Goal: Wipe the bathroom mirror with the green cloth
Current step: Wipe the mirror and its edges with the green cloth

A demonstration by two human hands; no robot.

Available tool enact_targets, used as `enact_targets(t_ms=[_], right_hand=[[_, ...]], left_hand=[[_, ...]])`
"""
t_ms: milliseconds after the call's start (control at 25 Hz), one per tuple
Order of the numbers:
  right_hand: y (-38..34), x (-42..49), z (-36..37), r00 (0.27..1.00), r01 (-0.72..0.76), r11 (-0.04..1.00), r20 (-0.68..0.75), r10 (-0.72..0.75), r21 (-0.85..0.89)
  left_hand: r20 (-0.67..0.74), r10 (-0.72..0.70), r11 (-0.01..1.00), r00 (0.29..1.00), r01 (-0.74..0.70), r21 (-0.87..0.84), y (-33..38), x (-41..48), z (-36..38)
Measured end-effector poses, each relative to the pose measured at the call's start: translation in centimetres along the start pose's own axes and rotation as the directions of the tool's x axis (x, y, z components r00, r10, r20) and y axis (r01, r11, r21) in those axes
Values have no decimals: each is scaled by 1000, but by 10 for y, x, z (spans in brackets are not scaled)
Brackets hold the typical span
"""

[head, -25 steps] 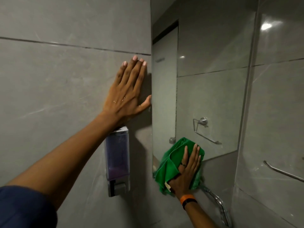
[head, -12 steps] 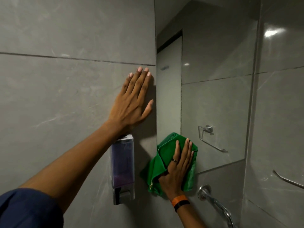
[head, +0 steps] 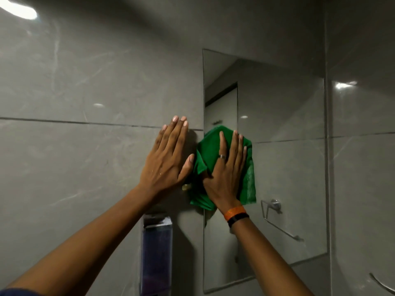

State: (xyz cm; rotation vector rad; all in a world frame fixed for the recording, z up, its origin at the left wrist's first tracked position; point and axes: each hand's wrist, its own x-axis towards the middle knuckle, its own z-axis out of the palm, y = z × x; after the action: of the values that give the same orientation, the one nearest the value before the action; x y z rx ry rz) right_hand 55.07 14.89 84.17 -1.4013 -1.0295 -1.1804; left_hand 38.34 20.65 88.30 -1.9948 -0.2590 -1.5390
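The frameless mirror [head: 282, 167] hangs on the grey tiled wall, right of centre. A green cloth [head: 210, 150] is pressed flat against the mirror's left edge, about mid-height. My right hand [head: 227, 171] lies palm-down on the cloth with fingers spread upward; it wears a ring and an orange and a black wristband. My left hand [head: 168, 159] rests flat on the wall tile just left of the mirror, fingers apart, its thumb touching the cloth's edge.
A clear soap dispenser [head: 157, 251] with purple liquid is fixed to the wall below my left hand. The mirror reflects a chrome towel ring [head: 274, 205] and a doorway. A metal rail [head: 382, 285] shows at the bottom right corner.
My right hand has slid the cloth up the mirror's left edge from its bottom corner to mid-height. The view has tilted upward. My left hand stays flat on the wall.
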Motion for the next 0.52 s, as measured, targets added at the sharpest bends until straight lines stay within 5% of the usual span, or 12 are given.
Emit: enact_targets(t_ms=[520], right_hand=[[-31,254,-12,987,156,988,28,-156,-4]], left_hand=[[-51,-52,994,997,56,92,-19,42,-11]])
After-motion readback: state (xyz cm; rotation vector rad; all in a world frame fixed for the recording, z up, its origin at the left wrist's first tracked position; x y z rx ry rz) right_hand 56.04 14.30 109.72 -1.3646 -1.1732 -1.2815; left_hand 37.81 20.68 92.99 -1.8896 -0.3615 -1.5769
